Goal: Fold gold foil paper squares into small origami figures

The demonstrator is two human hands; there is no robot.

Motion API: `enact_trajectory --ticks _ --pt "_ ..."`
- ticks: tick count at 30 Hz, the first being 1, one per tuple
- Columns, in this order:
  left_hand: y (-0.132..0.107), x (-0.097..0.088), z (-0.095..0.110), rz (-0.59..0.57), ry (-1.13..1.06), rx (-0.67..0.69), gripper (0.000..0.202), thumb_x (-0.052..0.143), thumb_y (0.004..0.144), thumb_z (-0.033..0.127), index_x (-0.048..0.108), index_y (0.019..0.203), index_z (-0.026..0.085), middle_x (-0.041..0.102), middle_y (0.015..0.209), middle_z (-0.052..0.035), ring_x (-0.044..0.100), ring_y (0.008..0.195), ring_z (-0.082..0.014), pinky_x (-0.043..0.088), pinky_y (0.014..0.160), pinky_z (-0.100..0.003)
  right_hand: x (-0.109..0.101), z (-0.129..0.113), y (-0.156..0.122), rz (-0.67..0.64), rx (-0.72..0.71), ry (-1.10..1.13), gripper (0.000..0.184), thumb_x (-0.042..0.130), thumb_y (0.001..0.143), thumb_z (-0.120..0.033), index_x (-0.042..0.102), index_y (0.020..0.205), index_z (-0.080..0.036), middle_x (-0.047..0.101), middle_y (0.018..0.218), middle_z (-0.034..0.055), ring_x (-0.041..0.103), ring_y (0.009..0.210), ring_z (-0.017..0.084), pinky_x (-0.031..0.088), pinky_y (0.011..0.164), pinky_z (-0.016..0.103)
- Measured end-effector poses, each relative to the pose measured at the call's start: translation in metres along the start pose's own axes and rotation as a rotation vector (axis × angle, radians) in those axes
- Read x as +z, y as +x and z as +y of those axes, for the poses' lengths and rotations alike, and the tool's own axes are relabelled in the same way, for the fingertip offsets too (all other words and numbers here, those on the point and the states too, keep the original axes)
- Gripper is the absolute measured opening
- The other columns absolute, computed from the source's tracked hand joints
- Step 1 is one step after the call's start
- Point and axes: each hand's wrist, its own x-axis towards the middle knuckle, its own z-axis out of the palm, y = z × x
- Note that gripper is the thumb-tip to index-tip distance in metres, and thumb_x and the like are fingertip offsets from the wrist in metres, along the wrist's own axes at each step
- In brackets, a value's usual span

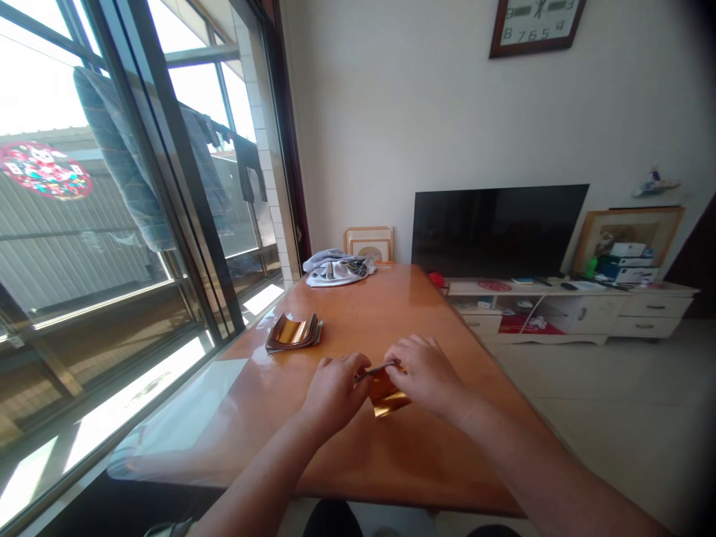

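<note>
Between my two hands is a sheet of shiny gold foil paper, its far edge folded or rolled into a narrow strip. My left hand pinches the left end of that strip. At the right end, my right hand grips it with thumb and fingers. The lower part of the sheet hangs toward me, bright along its near edge. Farther off to the left lies a curved stack of similar gold foil paper on the wooden table.
Folded cloths lie at the table's far end. A glass window wall runs along the left. Beyond the table's right edge stand a white TV cabinet and a large dark television. A clear cover lies on the table's left near corner.
</note>
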Motion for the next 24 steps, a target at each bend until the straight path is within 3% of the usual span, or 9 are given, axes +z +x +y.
enact_trajectory --ticks 4,11,13,18,21,24 --pt "0.002 0.005 -0.015 0.017 0.028 -0.002 0.009 0.057 0.086 0.018 0.064 0.089 0.024 0.069 0.088 0.0005 0.06 0.081 -0.0173 0.038 0.069 -0.027 0.013 0.013 0.003 0.017 0.037 0.062 0.008 0.063 0.085 -0.017 0.066 0.081 -0.024 0.068 0.083 -0.0008 0.055 0.086 0.018 0.031 0.077 0.031" --pt "0.016 0.01 -0.024 0.296 0.355 0.191 0.016 0.049 0.097 0.024 0.065 0.095 0.023 0.067 0.098 -0.0053 0.053 0.092 -0.0226 0.038 0.083 -0.038 0.036 0.02 0.012 0.197 -0.041 -0.144 0.009 0.06 0.084 -0.013 0.06 0.083 -0.021 0.065 0.088 0.0035 0.051 0.09 0.021 0.031 0.08 0.034" --pt "0.013 0.015 -0.028 0.251 0.42 0.256 0.016 0.049 0.097 0.023 0.064 0.09 0.023 0.066 0.097 -0.0051 0.052 0.091 -0.0226 0.037 0.081 -0.039 0.045 0.023 0.005 0.155 -0.091 -0.184 0.011 0.06 0.083 -0.01 0.059 0.084 -0.021 0.065 0.089 0.0038 0.05 0.09 0.022 0.031 0.081 0.035" --pt "-0.01 0.03 -0.037 -0.061 0.399 0.38 0.015 0.054 0.094 0.022 0.059 0.079 0.022 0.061 0.088 -0.0041 0.05 0.085 -0.0213 0.038 0.079 -0.037 0.063 0.03 -0.025 -0.073 -0.153 -0.113 0.015 0.057 0.081 -0.007 0.057 0.083 -0.021 0.063 0.089 0.0033 0.05 0.088 0.02 0.035 0.08 0.032" --pt "-0.018 0.032 -0.038 -0.173 0.3 0.333 0.01 0.055 0.092 0.021 0.06 0.083 0.022 0.061 0.09 -0.0039 0.051 0.084 -0.0204 0.039 0.078 -0.035 0.064 0.032 -0.036 -0.182 -0.136 -0.01 0.015 0.056 0.08 -0.008 0.059 0.085 -0.022 0.062 0.09 0.0021 0.052 0.088 0.019 0.038 0.079 0.03" --pt "-0.019 0.032 -0.039 -0.209 0.187 0.232 0.007 0.058 0.086 0.017 0.063 0.085 0.022 0.061 0.091 -0.0039 0.053 0.086 -0.0204 0.04 0.078 -0.033 0.062 0.032 -0.037 -0.216 -0.088 0.054 0.015 0.055 0.081 -0.009 0.061 0.086 -0.022 0.063 0.09 0.0021 0.053 0.088 0.019 0.04 0.08 0.03"
